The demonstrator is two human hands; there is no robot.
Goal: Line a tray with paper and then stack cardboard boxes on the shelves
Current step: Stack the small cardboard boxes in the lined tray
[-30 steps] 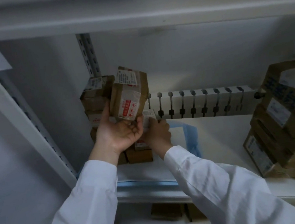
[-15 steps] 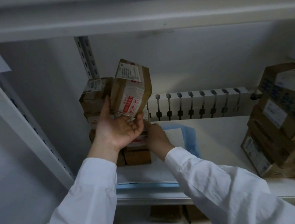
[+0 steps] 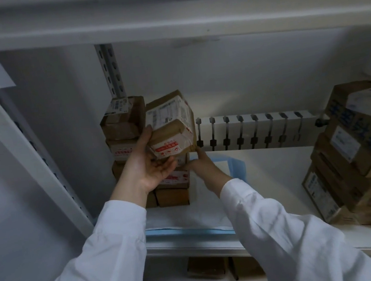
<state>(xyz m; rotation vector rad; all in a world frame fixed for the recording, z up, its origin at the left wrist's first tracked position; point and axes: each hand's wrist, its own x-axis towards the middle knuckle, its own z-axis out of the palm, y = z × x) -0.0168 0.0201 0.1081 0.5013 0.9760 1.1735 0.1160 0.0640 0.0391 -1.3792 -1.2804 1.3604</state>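
A small cardboard box with a white label and red-printed tape is tilted in my left hand, which grips its lower left side. Underneath it stands a short front stack of boxes. My right hand touches the held box's lower right corner and rests against that stack. To the left and behind rises a taller stack of boxes in the shelf's back left corner. All stand on white paper with a blue edge that lines the shelf.
Larger cardboard boxes with blue print are piled at the shelf's right end. A white slotted rail runs along the back. A perforated upright stands behind the stacks. More boxes sit on the lower shelf.
The box in my left hand has tipped, its labelled face now turned more upward, and come lower over the front stack. My right hand has shifted up to the box's lower right corner.
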